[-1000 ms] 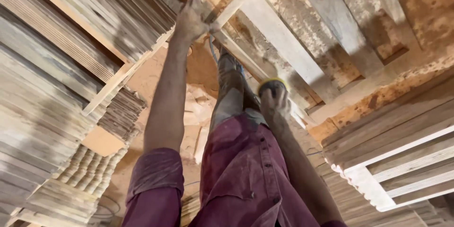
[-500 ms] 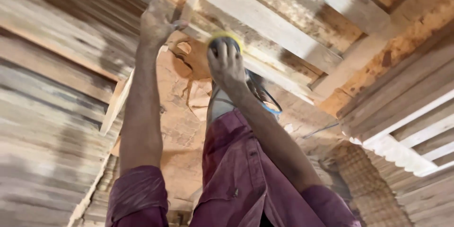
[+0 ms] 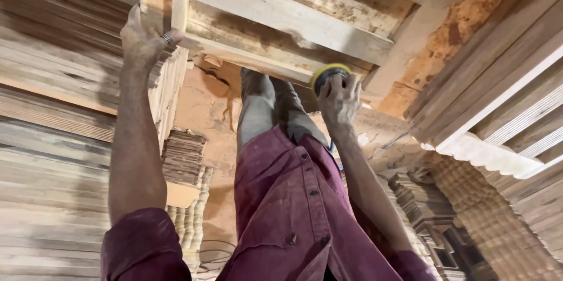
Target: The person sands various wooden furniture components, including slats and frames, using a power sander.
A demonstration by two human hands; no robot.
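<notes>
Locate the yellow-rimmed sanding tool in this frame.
In the head view, the sanding tool sits just right of centre, gripped by the right hand and pressed against the wooden frame, beside the person's legs.

The sander (image 3: 328, 76) has slid right along the frame (image 3: 281, 17).

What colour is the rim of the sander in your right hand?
Yellow, on the sander under the right hand; head view.

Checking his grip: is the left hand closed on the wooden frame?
Closed: left hand fingers wrap the wooden frame edge.
</notes>
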